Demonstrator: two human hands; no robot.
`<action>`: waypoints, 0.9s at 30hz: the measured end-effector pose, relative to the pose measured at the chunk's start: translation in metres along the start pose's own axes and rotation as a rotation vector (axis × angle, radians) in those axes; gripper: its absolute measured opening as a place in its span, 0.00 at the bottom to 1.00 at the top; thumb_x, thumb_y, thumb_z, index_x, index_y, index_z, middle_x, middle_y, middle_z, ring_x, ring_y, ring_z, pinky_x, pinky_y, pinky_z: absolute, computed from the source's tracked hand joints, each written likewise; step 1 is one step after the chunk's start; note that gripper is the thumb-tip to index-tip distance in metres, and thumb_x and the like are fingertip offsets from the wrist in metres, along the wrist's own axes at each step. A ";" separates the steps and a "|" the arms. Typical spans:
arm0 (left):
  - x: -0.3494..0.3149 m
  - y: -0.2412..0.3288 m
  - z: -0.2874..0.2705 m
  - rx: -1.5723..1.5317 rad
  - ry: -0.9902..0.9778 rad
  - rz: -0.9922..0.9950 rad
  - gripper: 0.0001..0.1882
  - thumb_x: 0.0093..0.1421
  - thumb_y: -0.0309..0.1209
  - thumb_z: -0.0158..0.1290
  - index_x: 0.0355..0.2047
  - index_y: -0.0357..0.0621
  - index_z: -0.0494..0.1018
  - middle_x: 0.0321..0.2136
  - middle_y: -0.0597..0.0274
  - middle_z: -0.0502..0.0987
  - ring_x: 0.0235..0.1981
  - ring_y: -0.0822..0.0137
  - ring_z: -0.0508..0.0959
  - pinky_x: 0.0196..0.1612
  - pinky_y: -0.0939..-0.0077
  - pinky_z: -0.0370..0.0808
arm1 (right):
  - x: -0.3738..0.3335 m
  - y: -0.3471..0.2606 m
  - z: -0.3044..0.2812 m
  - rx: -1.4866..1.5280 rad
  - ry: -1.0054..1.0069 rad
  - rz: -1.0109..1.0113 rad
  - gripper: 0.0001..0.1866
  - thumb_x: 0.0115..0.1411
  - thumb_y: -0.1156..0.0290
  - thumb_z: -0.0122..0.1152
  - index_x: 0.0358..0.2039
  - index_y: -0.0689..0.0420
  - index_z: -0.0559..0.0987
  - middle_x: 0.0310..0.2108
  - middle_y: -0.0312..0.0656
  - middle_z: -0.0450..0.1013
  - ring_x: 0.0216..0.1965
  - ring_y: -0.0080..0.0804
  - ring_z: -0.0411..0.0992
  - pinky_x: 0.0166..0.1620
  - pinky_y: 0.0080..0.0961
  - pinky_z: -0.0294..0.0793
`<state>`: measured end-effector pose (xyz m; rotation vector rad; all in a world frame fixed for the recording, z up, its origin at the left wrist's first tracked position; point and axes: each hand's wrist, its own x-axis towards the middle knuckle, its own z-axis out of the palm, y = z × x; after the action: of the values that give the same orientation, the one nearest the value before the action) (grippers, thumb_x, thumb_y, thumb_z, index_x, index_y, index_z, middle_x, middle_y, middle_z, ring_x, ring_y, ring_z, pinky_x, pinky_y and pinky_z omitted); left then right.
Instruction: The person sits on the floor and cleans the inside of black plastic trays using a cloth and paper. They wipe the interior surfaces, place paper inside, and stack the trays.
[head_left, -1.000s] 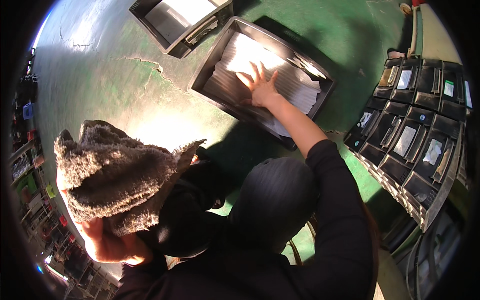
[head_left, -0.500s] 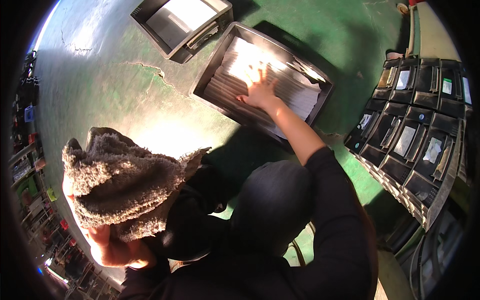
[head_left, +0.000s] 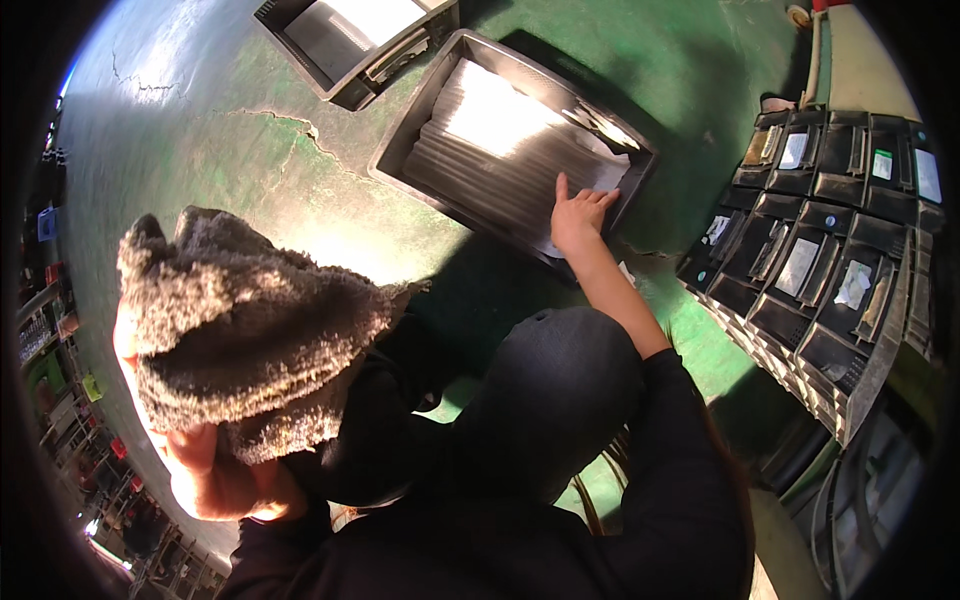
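Note:
A shaggy grey-brown cloth (head_left: 260,340) is bunched in my left hand (head_left: 215,485), whose fingers are closed round its lower edge. Ahead of me on the floor lies a dark plastic bin (head_left: 430,208). Inside it are dark, closely packed parallel ridges (head_left: 470,175); whether they are rods or one ribbed sheet I cannot tell. A pale liner (head_left: 605,168) with a ragged edge shows at the right end. My right hand (head_left: 580,222) is over the bin's near right part, fingers stretched out and holding nothing. I cannot tell whether its fingertips touch the ridges.
Another dark bin (head_left: 350,95) with a bright pale inside stands at the upper left. Stacked black bins (head_left: 790,260) with pale labels rise on the right. The green floor (head_left: 220,170) is cracked. Cluttered shelving (head_left: 70,410) runs along the far left.
My right hand has moved from the middle of the bin toward its near right edge, uncovering the ridges. My left hand still holds the cloth; the view has shifted slightly.

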<state>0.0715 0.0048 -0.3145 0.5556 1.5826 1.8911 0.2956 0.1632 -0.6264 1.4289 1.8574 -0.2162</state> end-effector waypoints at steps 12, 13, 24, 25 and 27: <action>0.006 -0.006 0.056 0.170 -0.648 0.023 0.24 0.45 0.23 0.50 0.46 0.37 0.66 0.45 0.56 0.70 0.47 0.65 0.69 0.51 0.72 0.64 | 0.000 0.076 0.056 1.402 0.662 0.207 0.31 0.42 0.69 0.61 0.48 0.64 0.64 0.39 0.55 0.68 0.39 0.47 0.70 0.41 0.40 0.71; 0.006 -0.008 0.061 0.155 -0.711 0.024 0.23 0.46 0.20 0.49 0.46 0.37 0.67 0.44 0.57 0.70 0.47 0.66 0.69 0.51 0.73 0.64 | -0.003 0.084 0.052 1.482 0.405 0.170 0.30 0.40 0.70 0.60 0.45 0.66 0.65 0.36 0.53 0.70 0.34 0.43 0.72 0.33 0.37 0.72; 0.009 -0.024 0.057 0.187 -1.266 -0.024 0.23 0.42 0.19 0.48 0.43 0.39 0.67 0.39 0.52 0.72 0.43 0.53 0.72 0.45 0.66 0.70 | -0.062 0.162 -0.080 1.617 0.173 0.156 0.16 0.46 0.67 0.62 0.33 0.59 0.68 0.21 0.37 0.68 0.18 0.25 0.68 0.22 0.21 0.68; 0.011 -0.022 0.057 0.221 -1.236 0.004 0.23 0.42 0.19 0.48 0.43 0.39 0.67 0.39 0.52 0.72 0.42 0.52 0.72 0.44 0.66 0.70 | -0.067 0.150 -0.111 1.703 0.157 0.066 0.18 0.46 0.67 0.62 0.35 0.60 0.67 0.24 0.37 0.68 0.20 0.26 0.68 0.23 0.21 0.69; 0.017 -0.022 0.052 0.299 -1.117 0.101 0.24 0.41 0.19 0.47 0.43 0.41 0.67 0.40 0.51 0.71 0.42 0.50 0.72 0.44 0.65 0.70 | -0.056 0.106 -0.164 1.767 0.166 -0.041 0.23 0.46 0.66 0.62 0.39 0.61 0.66 0.28 0.40 0.69 0.24 0.30 0.71 0.24 0.24 0.72</action>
<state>0.0977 0.0560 -0.3271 1.5033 1.0386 1.0040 0.3171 0.2504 -0.4438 2.4130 1.6210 -2.1839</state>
